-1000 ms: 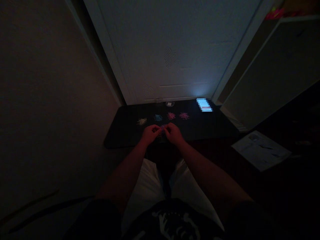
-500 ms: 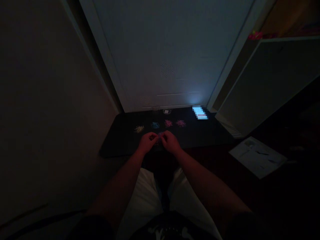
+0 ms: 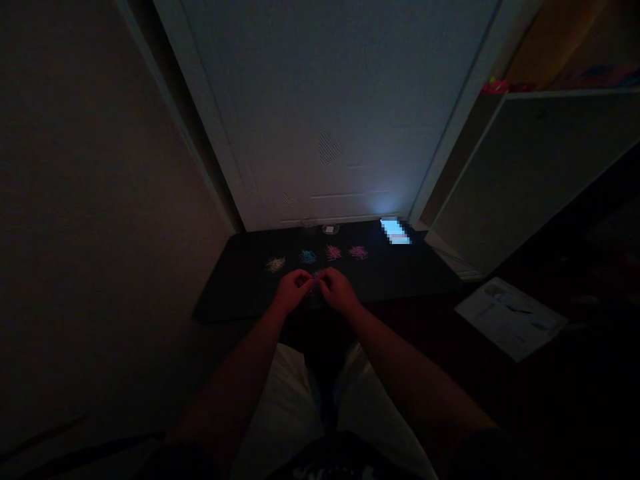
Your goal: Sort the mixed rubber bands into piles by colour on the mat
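My left hand (image 3: 295, 289) and my right hand (image 3: 336, 288) meet over the near part of a dark mat (image 3: 230, 287). Fingers of both are closed in a pinch around a small pile of purple-pink thin sticks (image 3: 314, 287), partly hidden by the hands. Which piece each hand grips is too dim to make out. Beyond the hands lie separate piles in a row: cream sticks (image 3: 275, 265), blue sticks (image 3: 307, 256), pink sticks (image 3: 333, 253) and another pile of pink sticks (image 3: 358, 253).
A lit phone (image 3: 395, 231) lies at the mat's back right. A small round clear container (image 3: 331, 229) stands by the white panel (image 3: 280, 120) with heart patterns. At right, a printed sheet (image 3: 511, 319) rests on the floor near a cabinet (image 3: 540, 160). A wall (image 3: 100, 200) rises at left.
The camera view has shifted slightly, so the mat and piles sit a little lower and further left. Both hands stay together over the purple-pink pile, fingers still pinched.
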Demonstrator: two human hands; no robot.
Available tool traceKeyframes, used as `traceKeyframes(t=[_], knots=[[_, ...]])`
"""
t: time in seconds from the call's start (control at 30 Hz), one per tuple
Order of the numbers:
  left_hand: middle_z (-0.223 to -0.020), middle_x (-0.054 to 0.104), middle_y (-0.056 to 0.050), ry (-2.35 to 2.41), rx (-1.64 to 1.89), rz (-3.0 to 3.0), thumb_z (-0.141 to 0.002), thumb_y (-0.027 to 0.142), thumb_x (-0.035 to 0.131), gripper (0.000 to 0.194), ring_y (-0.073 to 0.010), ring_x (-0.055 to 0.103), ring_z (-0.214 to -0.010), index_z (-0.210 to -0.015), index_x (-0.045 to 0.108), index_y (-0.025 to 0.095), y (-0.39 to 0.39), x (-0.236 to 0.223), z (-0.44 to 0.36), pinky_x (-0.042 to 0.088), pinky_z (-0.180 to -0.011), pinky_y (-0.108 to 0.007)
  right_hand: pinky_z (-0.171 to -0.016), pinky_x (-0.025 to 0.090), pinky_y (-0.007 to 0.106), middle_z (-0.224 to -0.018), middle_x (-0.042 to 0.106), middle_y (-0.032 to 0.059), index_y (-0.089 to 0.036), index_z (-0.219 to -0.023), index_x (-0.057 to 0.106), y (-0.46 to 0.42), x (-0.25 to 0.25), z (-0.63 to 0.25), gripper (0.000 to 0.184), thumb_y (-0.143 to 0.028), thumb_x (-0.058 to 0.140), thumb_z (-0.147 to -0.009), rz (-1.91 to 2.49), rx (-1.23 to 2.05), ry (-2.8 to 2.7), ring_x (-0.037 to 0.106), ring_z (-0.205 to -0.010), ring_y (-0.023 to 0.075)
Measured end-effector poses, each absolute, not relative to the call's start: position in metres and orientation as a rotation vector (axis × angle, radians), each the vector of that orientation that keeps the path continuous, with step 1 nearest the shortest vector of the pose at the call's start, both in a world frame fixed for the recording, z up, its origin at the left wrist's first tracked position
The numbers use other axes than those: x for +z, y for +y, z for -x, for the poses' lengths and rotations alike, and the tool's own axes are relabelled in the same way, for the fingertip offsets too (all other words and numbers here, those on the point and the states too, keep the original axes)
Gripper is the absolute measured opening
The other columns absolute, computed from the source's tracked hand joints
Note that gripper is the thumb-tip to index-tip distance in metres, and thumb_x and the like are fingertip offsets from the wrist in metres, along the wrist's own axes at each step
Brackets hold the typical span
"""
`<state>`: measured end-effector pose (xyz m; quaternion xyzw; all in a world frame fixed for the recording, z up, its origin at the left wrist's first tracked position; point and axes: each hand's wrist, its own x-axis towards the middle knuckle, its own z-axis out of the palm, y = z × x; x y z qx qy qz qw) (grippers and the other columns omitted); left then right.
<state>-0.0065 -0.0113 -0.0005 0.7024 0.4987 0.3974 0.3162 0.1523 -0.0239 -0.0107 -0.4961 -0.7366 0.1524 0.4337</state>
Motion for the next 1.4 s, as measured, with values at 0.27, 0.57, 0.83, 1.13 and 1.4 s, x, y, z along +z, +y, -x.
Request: traceKeyframes(t=[0.27,0.57,0.83,1.13,1.4], knots=[[-0.068,0.061,0.000,1.308,1.042,-1.852,-0.069,0.034,0.060,0.019,-0.0116,0.054,-0.061,-0.076,0.061,0.016,-0.0118,0.0012,0.0069,0.042,-0.058,-0.023,-0.068,0.041,0.027,-0.079,0.057,0.0028,-0.019,-0.080,0.055,-0.0219,-0.0140,-0.1522,0.007,-0.016,0.051,-0.076,1.222,0.390,-1.818,0.052,-0.073,0.0152],[-0.067,0.060,0.000,1.302,1.046,-1.849,-0.070,0.034,0.059,0.019,-0.0112,0.054,-0.060,-0.077,0.061,0.016,-0.0119,-0.0010,0.0082,0.042,-0.056,-0.023,-0.068,0.040,0.028,-0.077,0.056,0.0027,-0.019,-0.077,0.055,-0.0205,-0.0158,-0.1521,0.005,-0.018,0.051,-0.077,1.235,0.394,-1.817,0.051,-0.073,0.0155],[-0.066,0.060,0.000,1.318,1.030,-1.859,-0.070,0.035,0.060,0.020,-0.0111,0.053,-0.059,-0.079,0.062,0.016,-0.0114,-0.0032,0.0087,0.041,-0.055,-0.023,-0.066,0.039,0.027,-0.076,0.056,0.0023,-0.019,-0.076,0.054,-0.0208,-0.0148,-0.1523,0.004,-0.018,0.051,-0.077,1.245,0.384,-1.832,0.051,-0.071,0.0148],[-0.068,0.061,0.000,1.317,1.025,-1.867,-0.069,0.033,0.060,0.019,-0.0113,0.054,-0.061,-0.076,0.062,0.016,-0.0117,-0.0022,0.0084,0.042,-0.057,-0.023,-0.068,0.039,0.027,-0.077,0.056,0.0033,-0.018,-0.076,0.054,-0.0205,-0.0137,-0.1524,0.004,-0.017,0.050,-0.078,1.252,0.370,-1.833,0.050,-0.072,0.0152],[-0.065,0.059,0.001,1.326,1.018,-1.877,-0.070,0.032,0.059,0.019,-0.0103,0.051,-0.057,-0.077,0.062,0.015,-0.0128,0.0002,0.0059,0.040,-0.054,-0.022,-0.067,0.038,0.027,-0.076,0.054,0.0030,-0.018,-0.074,0.052,-0.0208,-0.0128,-0.1528,0.006,-0.017,0.048,-0.078,1.239,0.366,-1.843,0.048,-0.071,0.0149]])
